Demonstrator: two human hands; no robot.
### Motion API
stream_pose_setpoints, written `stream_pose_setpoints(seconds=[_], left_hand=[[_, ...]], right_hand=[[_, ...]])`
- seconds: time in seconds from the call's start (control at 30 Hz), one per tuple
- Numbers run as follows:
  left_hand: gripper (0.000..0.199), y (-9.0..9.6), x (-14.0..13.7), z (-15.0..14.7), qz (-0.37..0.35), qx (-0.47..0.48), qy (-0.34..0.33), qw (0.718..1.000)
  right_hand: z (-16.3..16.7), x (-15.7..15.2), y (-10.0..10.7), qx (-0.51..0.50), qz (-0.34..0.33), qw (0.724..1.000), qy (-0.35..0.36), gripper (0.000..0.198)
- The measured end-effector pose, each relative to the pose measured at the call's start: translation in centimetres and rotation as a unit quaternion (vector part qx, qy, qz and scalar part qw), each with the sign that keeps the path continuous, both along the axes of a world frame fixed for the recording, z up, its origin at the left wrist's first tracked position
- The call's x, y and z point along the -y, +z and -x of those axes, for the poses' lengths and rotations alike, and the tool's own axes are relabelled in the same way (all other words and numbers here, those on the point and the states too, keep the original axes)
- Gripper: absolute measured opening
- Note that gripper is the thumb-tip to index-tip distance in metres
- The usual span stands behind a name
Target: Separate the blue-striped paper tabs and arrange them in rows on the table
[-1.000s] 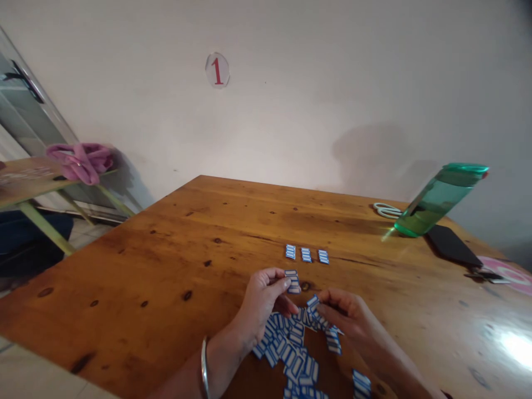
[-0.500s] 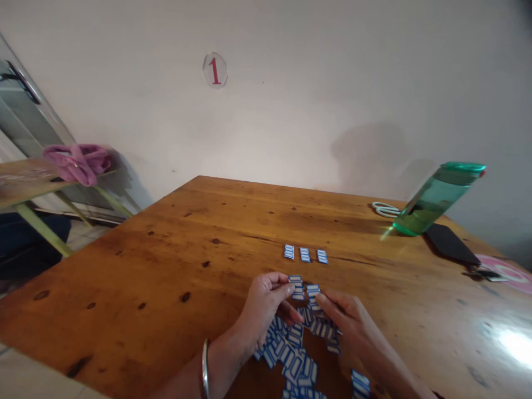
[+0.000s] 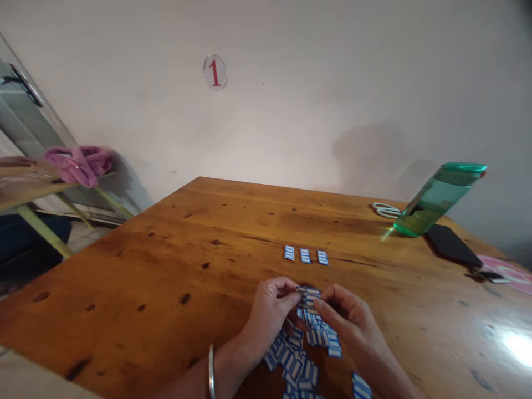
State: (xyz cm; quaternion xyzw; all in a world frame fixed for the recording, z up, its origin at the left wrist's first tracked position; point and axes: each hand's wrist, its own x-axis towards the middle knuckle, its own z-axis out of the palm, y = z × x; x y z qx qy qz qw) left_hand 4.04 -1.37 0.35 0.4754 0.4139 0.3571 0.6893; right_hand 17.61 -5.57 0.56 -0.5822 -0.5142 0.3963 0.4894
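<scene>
My left hand (image 3: 270,311) pinches a small blue-and-white card (image 3: 301,290) between thumb and fingers. My right hand (image 3: 355,321) pinches another striped blue-and-white card (image 3: 313,297). The two cards are side by side with their edges meeting or overlapping; I cannot tell which. Below and between my hands lies a loose pile of similar cards (image 3: 293,363), partly hidden by my left hand. One more card (image 3: 361,386) lies apart from the pile, near my right forearm.
Beyond my hands, three cards or small stacks (image 3: 305,255) lie in a row on the wooden table (image 3: 166,266). At the right are a green bottle (image 3: 436,199), a dark flat object (image 3: 452,245) and a white cable (image 3: 385,210). A pink cloth (image 3: 83,163) lies on another table.
My hands have come closer together, bringing the two held cards side by side. At the far left edge, what looks like another person's arm has come into view over the other table.
</scene>
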Motion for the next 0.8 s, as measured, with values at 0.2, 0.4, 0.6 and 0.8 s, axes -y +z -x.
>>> stream_pose_setpoints(seconds=[0.2,0.4,0.6,0.8], left_hand=[[0.011,0.27,0.17,-0.05,0.011,-0.012,0.001,1.0],[0.014,0.32,0.31,-0.13,0.021,0.0,-0.003,1.0],[0.015,0.23,0.39,-0.22,0.022,-0.001,-0.021,1.0],[0.017,-0.06,0.44,-0.16,0.02,-0.003,-0.028,0.999]], right_hand=[[0.1,-0.35,-0.62,0.053,0.001,0.998,-0.022,0.029],[0.08,-0.24,-0.71,0.081,-0.01,0.996,-0.03,0.028],[0.26,-0.31,-0.47,0.102,-0.015,0.994,-0.036,0.028],[0.34,-0.37,-0.33,0.115,-0.012,0.993,-0.03,0.029]])
